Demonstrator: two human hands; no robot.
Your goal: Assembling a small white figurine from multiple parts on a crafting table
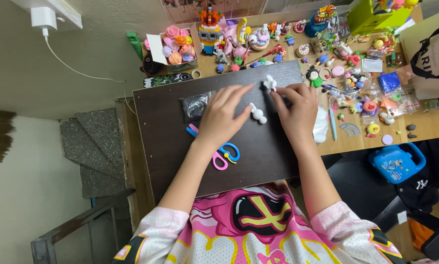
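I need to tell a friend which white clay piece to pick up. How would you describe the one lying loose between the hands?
Start at the dark brown board on the cluttered wooden table. Between the left hand and right hand lies a white lumpy clay piece, apart from both. Unlike the other white piece pinched in the right fingertips, it rests free on the board.

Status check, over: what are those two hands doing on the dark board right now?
Left hand flat on the dark board, empty. Right hand pinching a small white clay piece. Second white clay figure lies between the hands. Scissors near the left wrist, not in the way.
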